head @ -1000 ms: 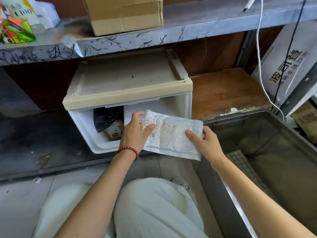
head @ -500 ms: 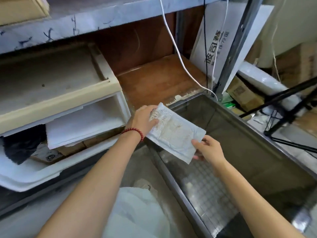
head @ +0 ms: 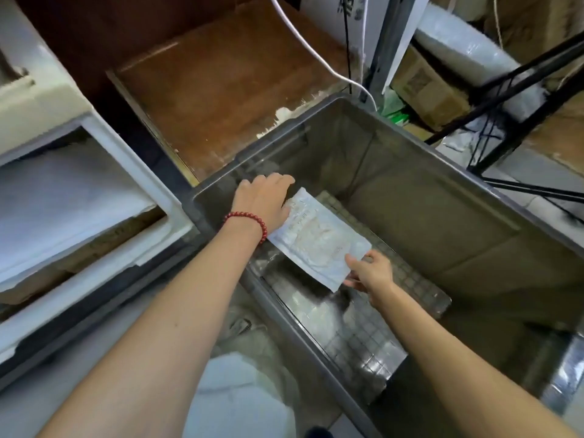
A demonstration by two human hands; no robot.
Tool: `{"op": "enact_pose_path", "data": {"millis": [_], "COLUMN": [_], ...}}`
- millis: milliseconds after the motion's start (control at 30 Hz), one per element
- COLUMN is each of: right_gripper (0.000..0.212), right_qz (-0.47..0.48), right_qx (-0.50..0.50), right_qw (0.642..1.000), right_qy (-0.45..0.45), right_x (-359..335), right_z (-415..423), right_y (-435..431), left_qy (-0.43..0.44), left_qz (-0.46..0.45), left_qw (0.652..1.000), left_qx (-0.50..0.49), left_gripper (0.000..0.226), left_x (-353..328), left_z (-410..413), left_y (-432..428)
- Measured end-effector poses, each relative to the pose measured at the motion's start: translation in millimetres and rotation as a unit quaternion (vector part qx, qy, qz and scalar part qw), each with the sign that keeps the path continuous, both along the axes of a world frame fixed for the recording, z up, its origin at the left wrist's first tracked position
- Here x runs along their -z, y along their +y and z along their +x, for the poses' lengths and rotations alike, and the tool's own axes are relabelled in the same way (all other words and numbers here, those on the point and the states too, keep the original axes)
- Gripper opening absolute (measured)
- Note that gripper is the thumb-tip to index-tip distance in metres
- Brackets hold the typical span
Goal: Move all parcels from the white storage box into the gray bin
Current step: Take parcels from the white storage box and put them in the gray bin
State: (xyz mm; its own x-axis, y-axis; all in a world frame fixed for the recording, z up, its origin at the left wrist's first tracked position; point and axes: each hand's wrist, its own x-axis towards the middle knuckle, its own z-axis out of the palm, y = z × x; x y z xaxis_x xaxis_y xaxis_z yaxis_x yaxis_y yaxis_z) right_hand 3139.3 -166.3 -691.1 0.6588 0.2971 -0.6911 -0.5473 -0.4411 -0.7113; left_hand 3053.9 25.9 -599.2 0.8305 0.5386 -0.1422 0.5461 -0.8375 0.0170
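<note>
Parcel [head: 316, 245] now within bin [head: 417, 172], label [head: 311, 230] illegible

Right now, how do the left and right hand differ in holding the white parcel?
The left hand grips the white parcel at its far end; the right hand pinches its near corner. The left hand's wrist wears a red bracelet; the right hand's is bare. Both hold it over the gray bin.

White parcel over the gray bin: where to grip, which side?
Pinch the parcel at its short ends, one from each side: it is thin and flat, so only edges offer a hold. The left hand and right hand grip there.
</note>
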Motion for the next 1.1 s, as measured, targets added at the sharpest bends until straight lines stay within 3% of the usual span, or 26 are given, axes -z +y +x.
{"op": "enact_pose_path", "data": {"millis": [133,267,400,567,700,933,1100], "right_gripper": [0.019,0.02,0.022,0.044,0.048,0.045,0.042], "right_qz": [-0.051,-0.14,-0.209,-0.271,-0.334,-0.227,-0.14], "right_qx": [-0.024,-0.077,-0.124,-0.267,-0.341,-0.391,-0.382], "right_qw": [0.998,0.987,0.97,0.924,0.865,0.823,0.794], "right_qy": [0.018,-0.035,0.005,-0.03,-0.153,-0.345,-0.452], "right_x": [50.3,89.5,84.8,69.3,38.3,-56.4,-121.1], "right_z": [-7.7,-23.5,-39.1,-41.3,-32.4,-19.4,-61.3], "right_y": [21.8,45.3,55.5,46.8,36.9,37.0,54.4], "left_qy": [-0.007,-0.022,-0.066,-0.077,-0.052,-0.067,-0.059], "left_qz": [0.005,-0.015,-0.017,-0.018,-0.008,-0.001,0.014], "left_qw": [1.0,1.0,0.998,0.996,0.998,0.99,0.979], "left_qx": [0.004,0.006,-0.009,-0.028,-0.047,-0.126,-0.195], "left_gripper": [0.041,0.034,0.03,0.031,0.028,0.022,0.016], "left_x": [18.5,26.5,12.6,-5.1,-16.6,-66.7,-93.9], "left_z": [-6.0,-10.8,-2.3,-7.9,-27.8,-86.0,-152.6], "left_y": [2.3,-1.5,2.6,3.5,-5.0,-15.9,-24.5]}}
